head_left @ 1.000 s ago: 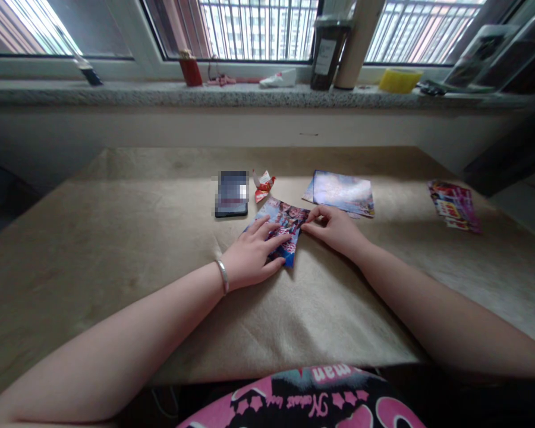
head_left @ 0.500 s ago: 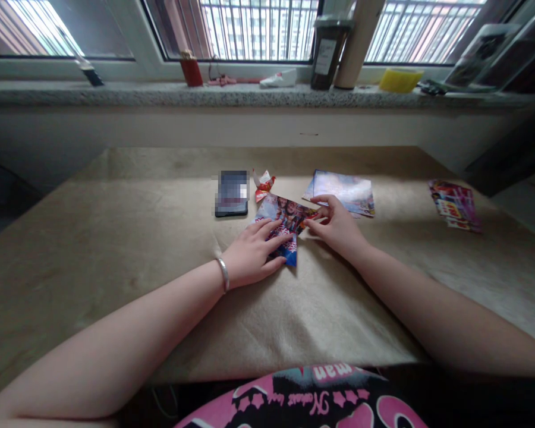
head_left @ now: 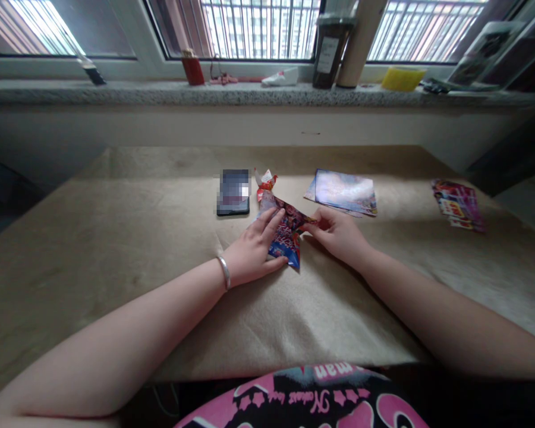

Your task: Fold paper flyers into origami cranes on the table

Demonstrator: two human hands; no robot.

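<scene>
A glossy printed sheet point(head_left: 286, 243) with a colourful picture lies in the middle of the table, its right part lifted and bent. Across its left side rests my left hand point(head_left: 259, 242), fingers stretched out and pressing it down. My right hand point(head_left: 334, 229) pinches the sheet's right corner between thumb and fingers. Just beyond the sheet is a small red and white folded paper point(head_left: 266, 183). To its left lies a dark phone-like rectangle point(head_left: 233, 202), its face blurred out.
Several glossy picture sheets point(head_left: 345, 189) lie beyond my right hand. More pink and red printed papers point(head_left: 459, 205) are at the table's far right. On the windowsill point(head_left: 138, 94) stand a red cylinder point(head_left: 192, 69), a dark lidded container point(head_left: 330, 56) and a yellow object point(head_left: 402, 79).
My right hand has closed its fingers on the sheet's right corner, which is now raised and bent. The left hand stays on the sheet, with its fingers shifted slightly.
</scene>
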